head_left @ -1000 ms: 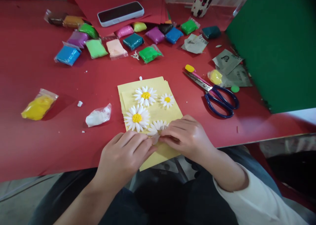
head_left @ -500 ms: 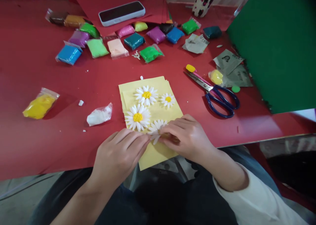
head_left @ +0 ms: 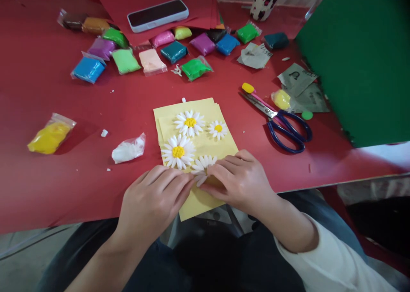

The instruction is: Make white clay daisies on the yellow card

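Note:
A white-petalled clay flower without a visible yellow middle lies low on the pale yellow paper. Over its right side, my right hand is closed in a pinch at the petals. My left hand has its fingers pressed together at the flower's lower left edge; whatever is between those fingertips is hidden. Farther up the paper are three finished-looking daisies with yellow centres: a large daisy, another large daisy and a small daisy.
Left of the paper lie a bag of white clay and a bag of yellow clay. Scissors rest to the right, by a yellow-tipped pink tool. Several clay packets, a phone and a green board stand beyond.
My right thumb has shifted slightly left beneath the flower's petals. Both hands stay at the same flower, and the other things keep their places.

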A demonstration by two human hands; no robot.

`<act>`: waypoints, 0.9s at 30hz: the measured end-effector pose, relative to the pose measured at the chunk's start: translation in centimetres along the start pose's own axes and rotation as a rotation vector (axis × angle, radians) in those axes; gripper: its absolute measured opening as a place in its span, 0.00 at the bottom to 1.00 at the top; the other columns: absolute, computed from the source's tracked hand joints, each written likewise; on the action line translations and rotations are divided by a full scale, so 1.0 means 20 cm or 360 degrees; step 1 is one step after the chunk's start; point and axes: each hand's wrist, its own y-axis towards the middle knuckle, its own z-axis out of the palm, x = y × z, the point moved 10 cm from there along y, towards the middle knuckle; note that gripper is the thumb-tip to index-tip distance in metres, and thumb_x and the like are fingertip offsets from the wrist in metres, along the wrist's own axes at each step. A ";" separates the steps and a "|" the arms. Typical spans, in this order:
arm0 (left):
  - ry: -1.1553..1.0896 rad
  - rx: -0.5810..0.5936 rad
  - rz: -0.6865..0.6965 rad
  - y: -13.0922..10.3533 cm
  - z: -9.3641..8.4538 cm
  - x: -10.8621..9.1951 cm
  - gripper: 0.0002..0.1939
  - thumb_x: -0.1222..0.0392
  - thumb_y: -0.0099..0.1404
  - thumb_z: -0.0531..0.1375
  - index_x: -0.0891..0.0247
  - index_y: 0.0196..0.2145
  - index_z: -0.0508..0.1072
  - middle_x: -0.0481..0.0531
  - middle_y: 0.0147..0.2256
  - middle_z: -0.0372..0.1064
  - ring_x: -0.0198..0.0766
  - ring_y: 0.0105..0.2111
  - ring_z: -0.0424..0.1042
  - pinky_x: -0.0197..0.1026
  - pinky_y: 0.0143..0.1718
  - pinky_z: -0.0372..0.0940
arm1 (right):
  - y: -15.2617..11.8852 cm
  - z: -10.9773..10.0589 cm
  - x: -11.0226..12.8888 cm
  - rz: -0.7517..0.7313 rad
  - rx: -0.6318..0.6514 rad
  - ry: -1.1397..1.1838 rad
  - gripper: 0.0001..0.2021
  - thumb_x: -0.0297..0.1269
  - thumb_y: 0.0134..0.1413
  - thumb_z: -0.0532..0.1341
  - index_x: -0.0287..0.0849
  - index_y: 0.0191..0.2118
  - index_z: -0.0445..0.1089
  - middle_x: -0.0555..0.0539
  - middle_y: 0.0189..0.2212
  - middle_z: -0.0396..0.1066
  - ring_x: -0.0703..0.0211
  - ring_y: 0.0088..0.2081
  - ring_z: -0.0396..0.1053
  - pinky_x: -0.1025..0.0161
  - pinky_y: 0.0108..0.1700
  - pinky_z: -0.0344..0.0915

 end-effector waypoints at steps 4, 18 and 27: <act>0.0019 0.0018 0.0061 0.00 0.01 -0.01 0.03 0.67 0.65 0.60 0.63 0.38 0.73 0.48 0.32 0.74 0.40 0.33 0.71 0.42 0.36 0.64 | 0.00 0.00 0.01 0.0003 -0.0009 -0.0019 0.13 0.44 0.62 0.56 0.42 0.29 0.67 0.51 0.22 0.72 0.62 0.28 0.67 0.59 0.34 0.48; -0.0008 0.0024 0.0042 0.00 0.01 0.00 0.03 0.66 0.65 0.59 0.62 0.36 0.73 0.48 0.31 0.74 0.39 0.32 0.71 0.42 0.36 0.64 | 0.01 0.02 -0.08 0.0190 0.0087 0.0345 0.08 0.35 0.59 0.59 0.43 0.29 0.64 0.56 0.19 0.66 0.66 0.24 0.62 0.64 0.34 0.50; -0.0153 -0.0162 -0.0111 -0.01 -0.12 0.12 0.03 0.66 0.64 0.60 0.61 0.33 0.73 0.48 0.29 0.75 0.37 0.31 0.72 0.40 0.36 0.66 | -0.02 0.00 -0.20 0.0529 0.0069 0.0864 0.07 0.38 0.55 0.63 0.45 0.30 0.64 0.55 0.22 0.65 0.67 0.24 0.61 0.67 0.29 0.56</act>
